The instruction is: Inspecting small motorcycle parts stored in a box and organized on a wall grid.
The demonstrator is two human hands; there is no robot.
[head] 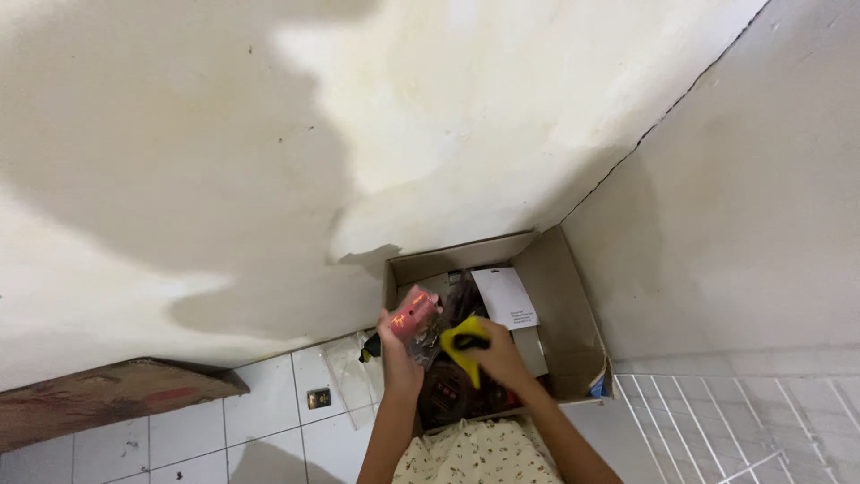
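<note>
- Head view: left hand (397, 345) clamped around a red-pink plastic packet (416, 313), held over the open brown cardboard box (563, 296).
- Right hand (498, 354) closed on a yellow plastic handle (462, 344), inside the same box.
- White paper sheet (507, 298) lies in the box, behind both hands.

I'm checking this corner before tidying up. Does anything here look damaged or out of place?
Yes. A thin dark crack runs up the corner where the two walls meet, and the cream plaster wall shows pale, uneven blotches. A small clear plastic bag lies loose on the white tiled floor beside the open brown cardboard box.
</note>
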